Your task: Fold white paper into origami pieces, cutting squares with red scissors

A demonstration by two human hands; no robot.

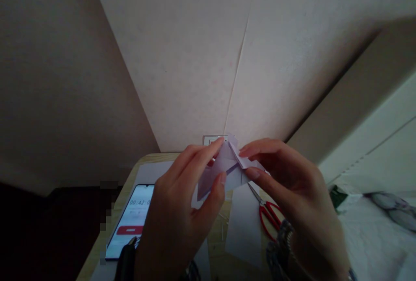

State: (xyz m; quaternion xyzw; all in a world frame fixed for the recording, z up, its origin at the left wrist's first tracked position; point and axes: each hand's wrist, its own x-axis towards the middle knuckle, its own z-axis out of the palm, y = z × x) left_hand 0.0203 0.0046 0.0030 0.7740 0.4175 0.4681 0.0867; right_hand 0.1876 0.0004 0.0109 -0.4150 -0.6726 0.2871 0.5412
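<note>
A piece of folded white paper (224,166) is held up above the small wooden table, with creased flaps standing at its top. My left hand (185,194) grips its left side, thumb in front and fingers behind. On the other side, my right hand (286,181) pinches a flap between thumb and index finger. Both hands are closed on the paper, and part of it is hidden behind the fingers. Below my right hand lie red-handled scissors (269,216), their blades pointing up and left.
A phone (131,222) showing a running timer lies at the table's left. White sheets (243,229) cover parts of the wooden table (216,246). A wall socket (208,139) sits behind the paper. Eyeglasses (394,209) rest on white bedding at the right.
</note>
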